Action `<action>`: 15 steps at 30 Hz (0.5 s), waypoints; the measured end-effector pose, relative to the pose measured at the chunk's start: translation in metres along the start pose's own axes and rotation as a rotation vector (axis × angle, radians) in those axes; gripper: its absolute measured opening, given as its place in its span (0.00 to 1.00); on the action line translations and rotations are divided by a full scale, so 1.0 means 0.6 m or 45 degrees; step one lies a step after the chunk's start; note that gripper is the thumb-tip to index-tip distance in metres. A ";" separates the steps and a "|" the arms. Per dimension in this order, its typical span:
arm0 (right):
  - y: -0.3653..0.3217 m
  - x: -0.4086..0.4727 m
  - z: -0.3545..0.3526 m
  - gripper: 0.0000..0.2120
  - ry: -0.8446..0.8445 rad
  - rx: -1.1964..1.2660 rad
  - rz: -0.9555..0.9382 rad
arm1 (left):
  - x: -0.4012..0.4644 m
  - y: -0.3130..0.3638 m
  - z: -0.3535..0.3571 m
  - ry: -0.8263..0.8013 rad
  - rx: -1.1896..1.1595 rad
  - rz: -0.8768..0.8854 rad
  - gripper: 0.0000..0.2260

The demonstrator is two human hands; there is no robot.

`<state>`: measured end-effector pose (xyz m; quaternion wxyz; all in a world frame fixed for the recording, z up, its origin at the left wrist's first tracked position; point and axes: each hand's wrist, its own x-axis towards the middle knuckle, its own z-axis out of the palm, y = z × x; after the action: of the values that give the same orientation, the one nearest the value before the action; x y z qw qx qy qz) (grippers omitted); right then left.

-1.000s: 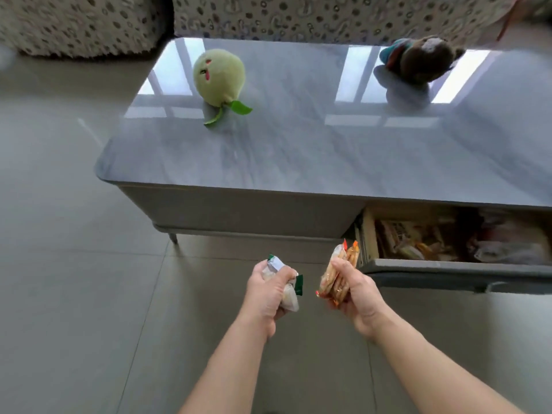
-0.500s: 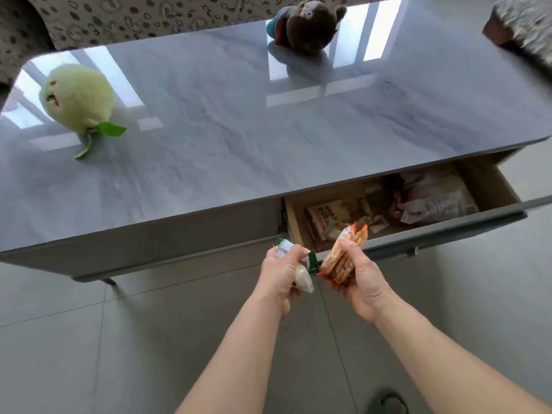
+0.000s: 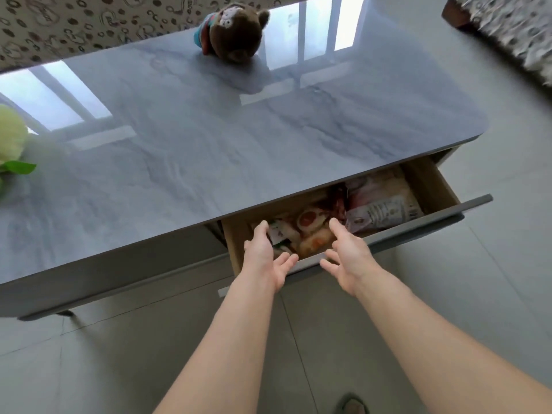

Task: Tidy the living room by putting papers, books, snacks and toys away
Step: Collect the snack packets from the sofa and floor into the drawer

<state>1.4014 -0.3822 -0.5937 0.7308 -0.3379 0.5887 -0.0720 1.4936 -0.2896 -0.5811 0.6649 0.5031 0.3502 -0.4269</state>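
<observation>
The grey table's drawer (image 3: 430, 186) stands pulled out and holds several snack packets (image 3: 307, 231). My left hand (image 3: 264, 258) hovers over the drawer's left end, fingers spread and holding nothing. My right hand (image 3: 348, 258) hovers beside it over the drawer's front edge, also spread and empty. A white and green packet (image 3: 279, 233) and orange packets (image 3: 316, 242) lie in the drawer just under my fingers. On the glossy tabletop (image 3: 209, 144) a brown plush bear (image 3: 236, 32) sits at the far edge and a green plush fruit (image 3: 12, 141) at the left.
A patterned sofa (image 3: 74, 22) runs behind the table. Another patterned seat (image 3: 507, 28) is at the upper right. Grey floor tiles (image 3: 493, 279) surround the table. A slipper tip (image 3: 352, 404) shows at the bottom.
Both hands moved forward over the drawer and let go of their snack packets, which now lie inside. The view has shifted right and closer to the table.
</observation>
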 end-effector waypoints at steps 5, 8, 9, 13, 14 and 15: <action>-0.037 -0.038 -0.081 0.23 -0.002 0.239 0.042 | -0.074 -0.037 0.073 -0.087 -0.016 -0.014 0.21; -0.085 -0.077 -0.120 0.17 0.021 0.348 -0.010 | -0.131 -0.047 0.120 -0.157 -0.004 0.005 0.15; -0.100 -0.092 -0.131 0.15 0.021 0.380 -0.031 | -0.148 -0.048 0.134 -0.178 -0.006 0.011 0.14; -0.162 -0.160 -0.203 0.10 0.048 0.471 -0.130 | -0.229 -0.055 0.194 -0.283 0.006 0.044 0.12; -0.181 -0.182 -0.231 0.10 0.068 0.500 -0.153 | -0.257 -0.059 0.216 -0.311 0.014 0.044 0.11; -0.187 -0.191 -0.244 0.10 0.084 0.522 -0.162 | -0.267 -0.060 0.224 -0.329 0.003 0.046 0.09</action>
<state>1.2673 -0.4700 -0.4472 0.7584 -0.2161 0.5630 -0.2471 1.4029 -0.3899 -0.4173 0.7115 0.4510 0.2520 -0.4763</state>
